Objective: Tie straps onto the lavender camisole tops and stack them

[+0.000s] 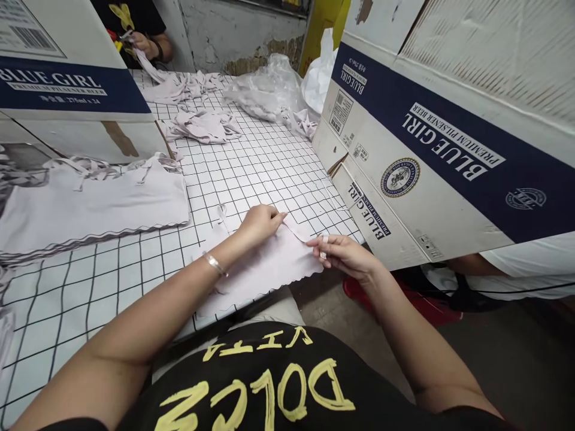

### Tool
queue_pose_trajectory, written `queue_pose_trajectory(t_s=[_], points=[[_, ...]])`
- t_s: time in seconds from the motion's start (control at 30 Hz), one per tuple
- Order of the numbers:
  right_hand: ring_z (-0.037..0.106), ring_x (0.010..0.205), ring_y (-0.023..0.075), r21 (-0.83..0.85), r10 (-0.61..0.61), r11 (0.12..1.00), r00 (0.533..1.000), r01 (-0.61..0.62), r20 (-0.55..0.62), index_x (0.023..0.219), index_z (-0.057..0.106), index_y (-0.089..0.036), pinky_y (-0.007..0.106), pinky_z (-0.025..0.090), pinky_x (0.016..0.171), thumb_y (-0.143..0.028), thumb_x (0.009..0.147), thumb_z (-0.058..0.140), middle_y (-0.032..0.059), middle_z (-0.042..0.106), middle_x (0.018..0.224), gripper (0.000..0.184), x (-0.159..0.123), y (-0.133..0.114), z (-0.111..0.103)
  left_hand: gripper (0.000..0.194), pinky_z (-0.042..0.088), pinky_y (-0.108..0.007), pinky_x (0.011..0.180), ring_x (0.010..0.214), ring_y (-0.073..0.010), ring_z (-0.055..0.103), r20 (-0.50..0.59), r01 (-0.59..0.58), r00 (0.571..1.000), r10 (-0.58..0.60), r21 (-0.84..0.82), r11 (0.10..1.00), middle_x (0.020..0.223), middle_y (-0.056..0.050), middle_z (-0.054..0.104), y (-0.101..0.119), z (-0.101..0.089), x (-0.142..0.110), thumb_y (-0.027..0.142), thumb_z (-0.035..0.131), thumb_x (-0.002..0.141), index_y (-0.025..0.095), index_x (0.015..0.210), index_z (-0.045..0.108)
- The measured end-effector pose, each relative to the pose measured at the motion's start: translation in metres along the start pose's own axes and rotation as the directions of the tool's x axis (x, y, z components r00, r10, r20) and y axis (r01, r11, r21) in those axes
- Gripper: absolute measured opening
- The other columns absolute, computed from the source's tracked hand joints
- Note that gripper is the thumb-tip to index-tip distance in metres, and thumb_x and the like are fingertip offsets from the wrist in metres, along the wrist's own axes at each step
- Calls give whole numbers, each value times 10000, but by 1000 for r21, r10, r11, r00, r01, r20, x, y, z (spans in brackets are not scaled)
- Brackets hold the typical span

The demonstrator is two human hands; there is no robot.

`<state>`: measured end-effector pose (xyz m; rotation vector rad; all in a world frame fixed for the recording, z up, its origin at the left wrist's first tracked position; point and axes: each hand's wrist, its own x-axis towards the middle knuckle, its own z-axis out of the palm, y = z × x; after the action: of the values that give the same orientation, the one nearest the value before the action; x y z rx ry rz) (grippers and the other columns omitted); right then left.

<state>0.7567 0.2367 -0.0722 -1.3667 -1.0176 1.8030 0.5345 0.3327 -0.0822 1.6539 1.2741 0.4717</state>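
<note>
A pale pink camisole-like garment with a wavy hem lies at the near edge of the checked table, its right end reaching the edge. My left hand pinches its far edge, the wrist over the cloth. To the right, my right hand grips the garment's right corner between thumb and fingers, with something white at the fingertips that I cannot make out. A taut stretch of edge runs between both hands. One thin strap loop sticks out beyond my left forearm.
Stacked similar garments lie at left, before a Blue Girl carton. Another large carton stands at right. Crumpled garments and clear plastic bags lie farther back on the checked tabletop. Across it, another person's hand holds cloth.
</note>
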Motion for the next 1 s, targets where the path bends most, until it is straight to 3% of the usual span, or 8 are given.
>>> queue_pose_trajectory(t_s=[0.03, 0.1, 0.2, 0.33, 0.43, 0.6, 0.8, 1.0], points=[[631, 661, 93, 77, -4, 997, 1000, 5, -13, 999, 706, -160, 199, 512, 584, -306, 746, 762, 32, 692, 822, 298, 7, -3, -2, 362, 441, -391, 775, 774, -246, 592, -71, -81, 993, 95, 177, 981, 737, -97, 639, -5, 0, -6, 465, 541, 874, 163, 685, 602], [679, 837, 125, 169, -10, 985, 1000, 12, -12, 1025, 681, -168, 230, 555, 748, -226, 733, 775, 56, 712, 942, 313, 21, -10, -3, 317, 391, -407, 825, 876, -271, 561, -106, -164, 968, 226, 409, 897, 853, -103, 648, -15, 6, -19, 471, 547, 862, 177, 763, 611], [669, 973, 158, 206, -64, 977, 998, 62, 4, 956, 671, -169, 292, 542, 882, -256, 767, 754, 75, 708, 1022, 224, 37, -18, 0, 276, 319, -447, 876, 976, -301, 509, -73, -165, 969, 238, 527, 834, 954, -112, 636, -25, 18, -31, 462, 614, 816, 188, 848, 603], [636, 799, 119, -17, -157, 987, 988, 157, -11, 846, 712, -150, 248, 530, 737, -433, 826, 672, 53, 688, 889, 287, 50, -25, 4, 137, 280, -449, 868, 995, -293, 488, -50, -135, 983, 178, 465, 875, 954, -92, 629, -26, 26, -34, 329, 601, 823, 195, 795, 582], [532, 603, 69, -189, -189, 966, 981, 178, -41, 836, 737, -145, 218, 460, 588, -435, 777, 714, 9, 637, 712, 297, 53, -31, 3, 74, 253, -452, 880, 966, -279, 498, -32, -116, 990, 137, 368, 923, 859, -65, 653, -25, 25, -33, 248, 583, 813, 200, 758, 593], [612, 652, 123, -131, -138, 981, 990, 140, 21, 830, 702, -153, 288, 503, 654, -279, 571, 859, 15, 668, 724, 328, 59, -30, 10, 162, 208, -474, 907, 1003, -297, 501, -46, -71, 995, 83, 220, 973, 865, -57, 692, -31, 24, -34, 362, 626, 804, 218, 779, 695], [572, 677, 104, -227, -306, 922, 949, 315, 78, 769, 595, -170, 257, 484, 654, -278, 638, 806, -16, 603, 744, 271, 79, -14, 31, 256, 242, -403, 848, 970, -258, 513, -61, -90, 993, 106, 214, 973, 864, -45, 681, -29, 25, -35, 404, 584, 834, 206, 714, 695], [600, 732, 113, -149, -261, 946, 948, 288, 180, 832, 497, -208, 267, 495, 707, -268, 655, 799, -20, 608, 812, 356, 87, -4, 36, 335, 240, -387, 814, 947, -249, 515, -56, -67, 995, 79, 191, 979, 800, -44, 658, -26, 24, -35, 430, 591, 829, 170, 619, 614]])
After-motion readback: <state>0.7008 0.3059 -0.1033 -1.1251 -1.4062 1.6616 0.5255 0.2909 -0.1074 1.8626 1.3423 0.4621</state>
